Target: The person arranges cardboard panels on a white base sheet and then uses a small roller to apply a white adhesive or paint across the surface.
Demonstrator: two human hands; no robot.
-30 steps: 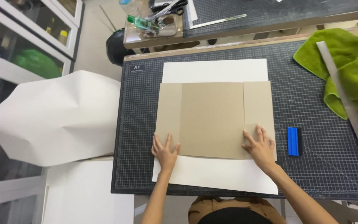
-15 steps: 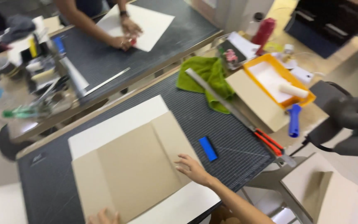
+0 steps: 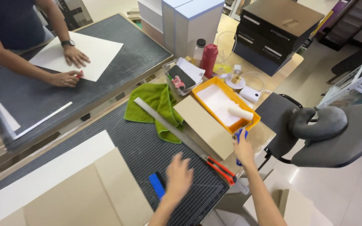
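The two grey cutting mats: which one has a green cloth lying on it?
The nearer grey cutting mat, the one with the long metal ruler; the green cloth lies at its far edge. The far grey cutting mat carries only white paper and another person's hands.

At the far edge of the workbench stand 2 tall pale-blue and white boxes (image 3: 191, 25), upright and side by side. Just right of them a white bottle with a black cap (image 3: 198, 49) stands touching a red bottle (image 3: 209, 58). In front of these, a clear tub holds a white packet (image 3: 190, 69) and a dark flat pack with a pink patch (image 3: 182, 78). No sign or screen can be made out.
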